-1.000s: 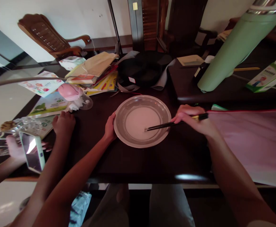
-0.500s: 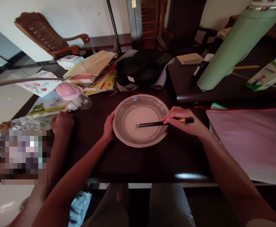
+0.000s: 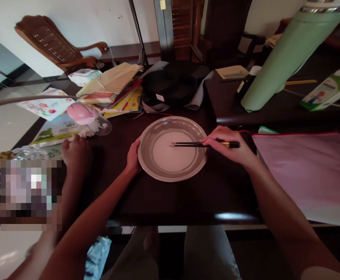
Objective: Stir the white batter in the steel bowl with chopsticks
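A round metal basin (image 3: 172, 177) with a pale, milky liquid (image 3: 171, 157) in it stands on the dark table in front of me. My left hand (image 3: 134, 156) grips the basin's left rim, fingers partly hidden behind its side. In my right hand (image 3: 226, 146) is a pair of black chopsticks (image 3: 190, 144) with gold bands. They reach over the right rim, and their tips are at the liquid near the middle of the basin.
Another person's hand (image 3: 76, 151) rests on the table at left, near a pink-lidded clear container (image 3: 84, 113). Books and papers (image 3: 111, 83) and a black bag-like item (image 3: 170, 83) lie behind. At right are a green flask (image 3: 286, 58) and a pink zip pouch (image 3: 301, 167).
My right hand has swung the chopstick tips a little up and away from me across the liquid. My left hand keeps its hold on the basin.
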A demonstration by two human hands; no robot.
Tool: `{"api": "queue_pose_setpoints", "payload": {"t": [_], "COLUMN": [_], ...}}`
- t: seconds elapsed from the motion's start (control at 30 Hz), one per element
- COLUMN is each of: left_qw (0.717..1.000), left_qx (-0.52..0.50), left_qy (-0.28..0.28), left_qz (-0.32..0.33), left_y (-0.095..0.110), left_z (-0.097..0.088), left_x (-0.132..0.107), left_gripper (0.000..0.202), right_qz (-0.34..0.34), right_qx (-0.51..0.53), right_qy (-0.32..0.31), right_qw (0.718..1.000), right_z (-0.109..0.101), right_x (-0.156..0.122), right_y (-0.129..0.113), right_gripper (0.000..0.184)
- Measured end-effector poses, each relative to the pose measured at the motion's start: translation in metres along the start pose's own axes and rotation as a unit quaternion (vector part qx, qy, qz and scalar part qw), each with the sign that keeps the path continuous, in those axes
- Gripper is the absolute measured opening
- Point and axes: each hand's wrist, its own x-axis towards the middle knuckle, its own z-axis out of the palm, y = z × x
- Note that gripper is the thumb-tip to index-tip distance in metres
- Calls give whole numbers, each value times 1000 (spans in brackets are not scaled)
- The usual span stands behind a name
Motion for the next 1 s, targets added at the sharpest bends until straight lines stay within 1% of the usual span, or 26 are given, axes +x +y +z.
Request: {"api": "queue_pose_setpoints", "payload": {"t": [0.07, 0.1, 0.17, 0.23, 0.27, 0.3, 0.33, 0.4, 0.47, 0.5, 0.53, 0.6, 0.67, 0.7, 0.73, 0.8, 0.87, 0.9, 0.93, 1.0], "left_qw": [1000, 1000, 1000, 1000, 1000, 1000, 1000, 1000, 999, 999, 999, 999, 999, 999, 999, 1000, 1000, 1000, 1000, 1000], "left_qx": [-9, -13, -18, -23, -24, -26, -26, -25, -23, -22, -20, -16, -13, -12, -11, -11, -14, -17, -18, -18], "left_qy": [-2, -4, -6, -3, -1, 0, -3, -17, -31, -34, -36, -37, -34, -32, -29, -23, -19, -14, -11, -12], "left_qz": [0, 0, 0, -3, -4, -5, -6, -5, -2, -1, -2, -3, 2, 6, 9, 11, 7, 6, 5, 3], "left_y": [0, -1, -1, -1, -1, -1, -1, -1, -1, -1, -1, -1, -1, -1, 0, 0, -1, -1, -1, -2], "left_z": [0, 0, 0, -1, -1, -1, -2, -2, -2, -2, -2, -2, -2, -2, -1, -1, -1, -1, -1, -2], "left_x": [1, 1, 1, 1, 1, 1, 1, 1, 1, 1, 1, 1, 1, 0, 0, 0, 1, 1, 1, 2], "left_gripper": [16, 16, 17, 16, 15, 14, 14, 15, 16, 17, 18, 21, 20, 18, 17, 15, 15, 15, 15, 17], "right_qz": [33, 44, 45, 18, 1, -14, -22, -14, 11, 20, 25, 23, 6, -6, -15, -17, 8, 21, 31, 32], "right_qx": [0, 9, 33, 52, 53, 47, 38, 15, 10, 18, 30, 57, 64, 57, 43, 11, -12, -14, -8, 19], "right_qy": [38, 42, 9, -44, -61, -64, -55, -5, 45, 54, 49, 6, -42, -53, -52, -18, 28, 40, 37, 0], "right_qw": [999, 998, 998, 997, 997, 997, 998, 1000, 999, 998, 998, 998, 997, 997, 998, 1000, 999, 999, 999, 999], "right_z": [-8, -11, -12, -5, -1, 2, 4, 1, -7, -11, -13, -12, -3, 1, 4, 2, -7, -12, -16, -16], "right_x": [-2, -3, -5, -4, -3, -1, -1, -1, -3, -5, -6, -6, -4, -2, -1, 0, -2, -3, -4, -5], "right_y": [2, 1, -1, -3, -3, -3, -2, 2, 5, 5, 4, 1, -1, -1, 0, 2, 4, 4, 3, 1], "right_gripper": [27, 32, 35, 30, 25, 21, 17, 16, 24, 29, 33, 34, 27, 22, 18, 15, 20, 25, 29, 32]}}
